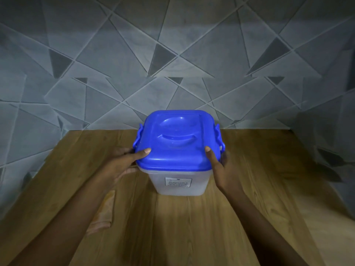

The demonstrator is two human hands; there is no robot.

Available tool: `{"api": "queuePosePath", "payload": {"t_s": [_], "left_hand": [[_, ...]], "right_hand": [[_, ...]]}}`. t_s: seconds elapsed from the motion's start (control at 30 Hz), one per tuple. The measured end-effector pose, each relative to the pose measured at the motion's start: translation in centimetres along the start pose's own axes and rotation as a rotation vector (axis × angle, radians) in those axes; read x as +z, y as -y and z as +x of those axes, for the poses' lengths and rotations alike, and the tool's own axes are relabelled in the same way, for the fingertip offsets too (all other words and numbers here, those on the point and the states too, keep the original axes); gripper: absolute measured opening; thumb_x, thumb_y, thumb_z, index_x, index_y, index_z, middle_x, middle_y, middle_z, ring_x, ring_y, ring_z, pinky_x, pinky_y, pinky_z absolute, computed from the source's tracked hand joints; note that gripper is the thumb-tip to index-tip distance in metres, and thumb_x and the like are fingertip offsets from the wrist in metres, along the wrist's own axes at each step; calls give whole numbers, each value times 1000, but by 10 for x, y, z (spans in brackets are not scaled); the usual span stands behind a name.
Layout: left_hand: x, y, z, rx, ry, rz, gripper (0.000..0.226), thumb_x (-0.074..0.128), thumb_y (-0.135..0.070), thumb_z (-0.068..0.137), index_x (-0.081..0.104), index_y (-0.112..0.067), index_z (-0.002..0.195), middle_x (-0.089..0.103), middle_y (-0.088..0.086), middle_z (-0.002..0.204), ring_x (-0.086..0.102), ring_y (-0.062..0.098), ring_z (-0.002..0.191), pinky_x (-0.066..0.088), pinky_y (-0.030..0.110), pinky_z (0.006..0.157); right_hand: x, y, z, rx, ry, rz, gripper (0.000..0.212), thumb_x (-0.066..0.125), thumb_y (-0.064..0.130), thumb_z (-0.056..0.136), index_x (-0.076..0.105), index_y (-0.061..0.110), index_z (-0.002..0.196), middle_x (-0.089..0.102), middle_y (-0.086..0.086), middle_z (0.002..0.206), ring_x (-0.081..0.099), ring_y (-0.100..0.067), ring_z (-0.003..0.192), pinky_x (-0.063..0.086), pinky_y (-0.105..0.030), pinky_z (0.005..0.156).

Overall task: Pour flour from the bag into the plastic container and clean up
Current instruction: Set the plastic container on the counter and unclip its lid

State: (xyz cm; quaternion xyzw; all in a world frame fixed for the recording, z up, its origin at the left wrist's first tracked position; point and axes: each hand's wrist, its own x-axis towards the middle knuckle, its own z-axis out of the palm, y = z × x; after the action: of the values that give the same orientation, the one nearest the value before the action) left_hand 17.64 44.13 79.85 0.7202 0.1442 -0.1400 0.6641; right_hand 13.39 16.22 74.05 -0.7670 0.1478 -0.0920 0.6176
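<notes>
A translucent plastic container (179, 184) with a white label stands upright on the wooden table (249, 198), near the back wall. A blue lid (177, 140) with side clips sits on top of it. My left hand (124, 162) grips the container's left side, thumb lying on the lid's front left corner. My right hand (221, 167) grips the right side, thumb on the lid's front right corner. The fingers of both hands are hidden behind the container. No flour bag is in view.
A folded pale orange cloth (103, 210) lies on the table under my left forearm. A grey wall with a triangle pattern (172, 64) closes off the table at the back and on both sides.
</notes>
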Motion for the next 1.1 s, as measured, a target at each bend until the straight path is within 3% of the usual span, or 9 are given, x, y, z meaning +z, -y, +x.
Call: {"api": "queuePosePath", "payload": {"t_s": [0.13, 0.37, 0.47, 0.53, 0.6, 0.7, 0.83, 1.0, 1.1], "left_hand": [[8, -2, 1, 59, -9, 45, 43, 84, -31, 69, 70, -9, 103, 78, 5, 94, 75, 16, 88, 62, 32, 70], [17, -7, 12, 54, 6, 87, 44, 78, -29, 81, 67, -3, 116, 76, 10, 107, 73, 20, 96, 61, 36, 76], [17, -10, 16, 85, -17, 250, 58, 82, -49, 72, 69, -11, 113, 76, 3, 105, 74, 18, 95, 61, 42, 82], [25, -16, 17, 227, -165, 472, 80, 83, -58, 62, 65, -11, 123, 70, 7, 122, 67, 23, 112, 55, 43, 95], [37, -27, 19, 410, -380, 704, 94, 80, -58, 69, 49, -7, 141, 52, 14, 141, 48, 31, 132, 41, 41, 107], [64, -35, 32, 593, -386, 828, 89, 57, -73, 80, 34, -23, 150, 30, 11, 155, 30, 31, 143, 31, 45, 116], [93, -28, 54, 352, -326, 1065, 83, 35, -85, 81, 27, -40, 151, 12, 4, 163, 14, 34, 148, 28, 59, 112], [100, -41, 72, 340, -349, 1117, 75, 36, -80, 84, 30, -42, 149, 12, 1, 163, 16, 35, 147, 30, 59, 110], [102, -40, 78, 309, -328, 1158, 76, 30, -82, 84, 23, -46, 151, 5, -2, 165, 12, 36, 148, 30, 60, 108]], "right_hand": [[-6, 7, 3, -3, -73, -115, 61, 51, 83, 78, 58, 29, 105, 68, 10, 99, 65, -7, 90, 52, -34, 76], [-22, 15, 19, -25, -28, -206, 49, 55, 69, 87, 61, 20, 87, 65, 7, 77, 62, -13, 77, 39, -25, 59], [-29, 16, 35, 38, -72, -215, 74, 63, 73, 78, 53, 13, 121, 63, -7, 115, 61, -28, 108, 49, -35, 77], [-33, 21, 48, 35, -124, -212, 95, 66, 69, 79, 35, 10, 146, 47, -18, 144, 50, -37, 129, 47, -44, 99], [-34, 31, 62, -18, -137, -195, 85, 66, 62, 84, 36, 10, 144, 47, -21, 143, 50, -37, 128, 46, -41, 97], [-29, 45, 84, -55, -77, -236, 66, 57, 57, 92, 42, 11, 136, 57, -21, 131, 56, -37, 121, 45, -38, 92], [-15, 46, 104, 0, 2, -299, 49, 42, 46, 104, 48, 5, 130, 60, -22, 127, 55, -40, 120, 42, -38, 94], [-14, 41, 127, -42, -15, -336, 39, 37, 34, 107, 55, 3, 125, 64, -20, 118, 59, -37, 114, 35, -29, 80], [-14, 40, 139, -87, 23, -404, 40, 37, 30, 107, 50, 9, 138, 64, -18, 126, 59, -38, 118, 45, -36, 92]]}}
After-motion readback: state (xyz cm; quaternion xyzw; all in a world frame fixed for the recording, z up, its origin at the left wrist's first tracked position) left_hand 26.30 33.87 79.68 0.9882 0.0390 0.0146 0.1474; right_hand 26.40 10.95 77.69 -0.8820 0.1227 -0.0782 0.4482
